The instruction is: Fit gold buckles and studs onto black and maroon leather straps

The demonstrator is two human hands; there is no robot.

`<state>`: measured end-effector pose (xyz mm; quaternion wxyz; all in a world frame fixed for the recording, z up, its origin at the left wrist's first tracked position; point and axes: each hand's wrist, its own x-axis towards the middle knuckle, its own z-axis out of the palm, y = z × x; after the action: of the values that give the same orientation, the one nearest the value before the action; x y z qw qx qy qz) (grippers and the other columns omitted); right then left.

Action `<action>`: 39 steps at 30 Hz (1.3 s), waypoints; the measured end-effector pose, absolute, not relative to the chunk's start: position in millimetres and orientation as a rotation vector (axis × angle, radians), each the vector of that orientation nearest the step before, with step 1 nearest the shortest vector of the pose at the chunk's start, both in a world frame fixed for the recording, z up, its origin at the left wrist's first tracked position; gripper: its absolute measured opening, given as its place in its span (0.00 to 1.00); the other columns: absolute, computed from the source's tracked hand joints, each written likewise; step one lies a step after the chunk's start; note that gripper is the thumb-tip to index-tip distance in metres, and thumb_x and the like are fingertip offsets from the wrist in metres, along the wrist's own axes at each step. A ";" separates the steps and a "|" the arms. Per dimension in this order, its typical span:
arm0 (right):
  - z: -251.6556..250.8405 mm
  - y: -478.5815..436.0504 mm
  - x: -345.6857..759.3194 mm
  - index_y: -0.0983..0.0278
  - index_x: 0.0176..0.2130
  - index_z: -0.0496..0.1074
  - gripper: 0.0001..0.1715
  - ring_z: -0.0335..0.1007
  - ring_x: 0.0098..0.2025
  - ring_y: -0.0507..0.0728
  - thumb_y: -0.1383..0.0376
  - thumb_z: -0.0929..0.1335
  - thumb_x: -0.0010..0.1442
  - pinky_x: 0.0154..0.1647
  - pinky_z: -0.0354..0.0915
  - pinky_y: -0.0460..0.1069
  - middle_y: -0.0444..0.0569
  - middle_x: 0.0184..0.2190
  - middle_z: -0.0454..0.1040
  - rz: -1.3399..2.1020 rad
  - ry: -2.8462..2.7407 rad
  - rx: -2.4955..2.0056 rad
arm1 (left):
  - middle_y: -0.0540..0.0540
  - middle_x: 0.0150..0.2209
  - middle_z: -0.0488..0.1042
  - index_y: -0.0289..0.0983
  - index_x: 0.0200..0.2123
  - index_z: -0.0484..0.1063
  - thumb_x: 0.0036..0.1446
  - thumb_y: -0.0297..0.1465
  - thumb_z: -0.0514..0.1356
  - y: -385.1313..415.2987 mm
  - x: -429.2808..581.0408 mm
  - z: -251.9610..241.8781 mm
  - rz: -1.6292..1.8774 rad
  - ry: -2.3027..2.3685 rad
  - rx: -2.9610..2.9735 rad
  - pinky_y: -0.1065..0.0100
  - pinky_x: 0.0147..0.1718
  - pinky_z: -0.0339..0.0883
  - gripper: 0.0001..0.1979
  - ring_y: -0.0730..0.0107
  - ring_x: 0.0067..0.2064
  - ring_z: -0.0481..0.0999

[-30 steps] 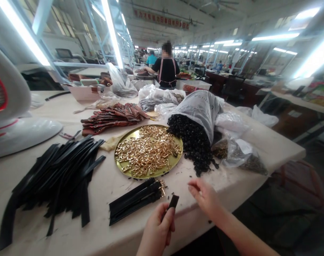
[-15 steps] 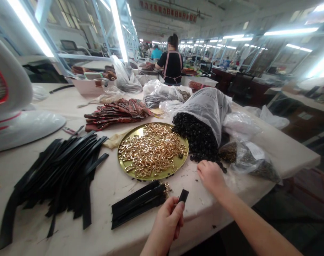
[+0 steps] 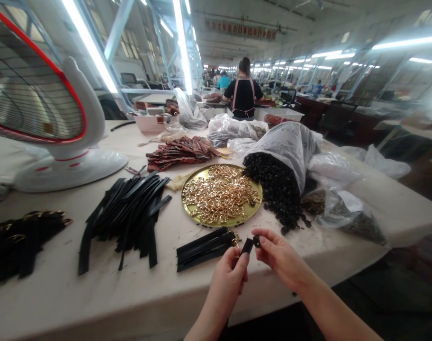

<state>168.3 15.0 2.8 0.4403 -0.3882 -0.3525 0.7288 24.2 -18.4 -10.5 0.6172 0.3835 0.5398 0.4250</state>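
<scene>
My left hand (image 3: pixel 233 269) is closed on a black strap (image 3: pixel 247 246), whose cut end sticks up past the thumb. Close beside that end, my right hand (image 3: pixel 274 255) pinches a small black loop (image 3: pixel 256 241) between thumb and fingertips. Whether loop and strap touch, I cannot tell. Just left of my hands lies a small stack of black straps with gold buckles (image 3: pixel 205 249). Behind it stands a round gold tray (image 3: pixel 198 219) heaped with gold buckles (image 3: pixel 221 194). Black loops (image 3: pixel 276 187) spill from a plastic bag (image 3: pixel 285 147) to the tray's right.
A larger pile of black straps (image 3: pixel 127 213) lies left, with buckled straps (image 3: pixel 27 237) at the far left. A white and red fan (image 3: pixel 70 168) stands behind them. Brown strips (image 3: pixel 182 152) lie behind the tray. Filled plastic bags (image 3: pixel 351 215) sit right. A person (image 3: pixel 243 92) stands beyond the table.
My right hand has moved from the edge of the loop pile to beside the strap end, now holding a black loop. The view has turned left, showing more of the fan.
</scene>
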 end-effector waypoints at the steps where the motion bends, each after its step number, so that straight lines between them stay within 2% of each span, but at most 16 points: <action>1: 3.4 13.1 167.3 0.62 0.41 0.71 0.18 0.65 0.27 0.47 0.61 0.72 0.49 0.32 0.64 0.44 0.43 0.30 0.69 1.816 -0.869 -0.962 | 0.59 0.13 0.61 0.38 0.30 0.60 0.51 0.42 0.55 -20.6 23.6 -10.8 0.965 1.259 0.913 0.79 0.09 0.44 0.13 0.83 0.10 0.52; 5: 4.5 9.3 166.3 0.64 0.39 0.73 0.18 0.63 0.25 0.45 0.63 0.74 0.45 0.29 0.62 0.42 0.43 0.29 0.71 1.776 -0.885 -1.006 | 0.59 0.13 0.60 0.38 0.30 0.60 0.51 0.42 0.54 -25.9 20.5 -13.2 0.951 1.277 0.942 0.80 0.09 0.44 0.13 0.83 0.11 0.52; 9: 3.5 6.9 166.9 0.63 0.42 0.72 0.20 0.66 0.27 0.46 0.61 0.73 0.48 0.34 0.64 0.43 0.47 0.34 0.73 1.843 -0.775 -1.010 | 0.60 0.12 0.60 0.38 0.31 0.59 0.50 0.43 0.54 -26.2 18.5 -18.0 0.973 1.262 0.888 0.79 0.08 0.42 0.14 0.83 0.10 0.51; 12: 0.9 3.4 164.9 0.63 0.42 0.72 0.19 0.66 0.29 0.46 0.61 0.72 0.49 0.36 0.64 0.43 0.46 0.33 0.73 1.905 -0.776 -0.944 | 0.60 0.12 0.60 0.38 0.30 0.59 0.50 0.43 0.54 -26.0 19.0 -21.7 0.957 1.251 0.890 0.79 0.08 0.42 0.13 0.83 0.10 0.50; 17: -5.4 1.3 162.2 0.64 0.40 0.73 0.19 0.62 0.26 0.45 0.63 0.74 0.47 0.32 0.62 0.41 0.44 0.32 0.72 1.874 -0.858 -0.975 | 0.59 0.12 0.60 0.38 0.30 0.59 0.51 0.41 0.53 -26.7 19.4 -22.6 0.903 1.254 0.922 0.79 0.08 0.42 0.12 0.83 0.10 0.51; 21: -8.5 3.6 162.0 0.64 0.41 0.71 0.21 0.64 0.27 0.46 0.62 0.73 0.47 0.34 0.63 0.44 0.44 0.33 0.72 1.892 -0.781 -0.971 | 0.60 0.13 0.59 0.38 0.31 0.60 0.52 0.42 0.53 -25.4 19.3 -21.4 0.895 1.278 0.924 0.79 0.08 0.43 0.12 0.82 0.10 0.51; 24: -12.0 5.3 163.2 0.64 0.36 0.69 0.17 0.65 0.25 0.46 0.62 0.74 0.45 0.31 0.63 0.43 0.41 0.28 0.70 1.814 -0.772 -1.005 | 0.59 0.13 0.59 0.38 0.31 0.61 0.53 0.41 0.52 -24.2 19.1 -20.8 0.860 1.318 0.963 0.78 0.09 0.43 0.12 0.82 0.11 0.51; 26: -15.6 6.3 164.7 0.65 0.30 0.67 0.15 0.66 0.25 0.46 0.62 0.74 0.45 0.30 0.62 0.43 0.40 0.24 0.69 1.758 -0.817 -1.046 | 0.58 0.14 0.59 0.38 0.31 0.63 0.53 0.41 0.52 -24.0 18.4 -20.2 0.829 1.353 1.034 0.78 0.10 0.45 0.12 0.82 0.12 0.52; 29: -20.3 7.6 166.4 0.66 0.28 0.66 0.15 0.65 0.25 0.46 0.61 0.73 0.47 0.31 0.62 0.43 0.40 0.23 0.68 1.738 -0.846 -1.067 | 0.57 0.15 0.60 0.37 0.31 0.65 0.54 0.39 0.53 -24.1 17.5 -19.7 0.801 1.401 1.132 0.78 0.13 0.47 0.11 0.81 0.15 0.54; 35: -22.0 11.0 165.9 0.67 0.31 0.69 0.15 0.63 0.27 0.47 0.58 0.72 0.48 0.34 0.62 0.44 0.43 0.28 0.70 1.788 -0.777 -1.025 | 0.57 0.15 0.59 0.37 0.31 0.65 0.55 0.39 0.51 -23.2 18.8 -21.0 0.816 1.429 1.137 0.75 0.18 0.51 0.11 0.78 0.17 0.57; 39: -18.4 9.9 166.9 0.66 0.30 0.70 0.15 0.63 0.29 0.49 0.57 0.71 0.50 0.35 0.61 0.45 0.45 0.30 0.71 1.661 -0.975 -1.082 | 0.54 0.20 0.64 0.38 0.33 0.69 0.55 0.39 0.51 -23.6 16.7 -18.3 0.755 1.480 1.322 0.73 0.22 0.54 0.12 0.74 0.22 0.63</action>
<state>166.9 9.9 -18.4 0.4494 -0.4376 -0.3944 0.6716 16.7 -23.6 -18.3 0.4876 0.5436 0.6087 0.3103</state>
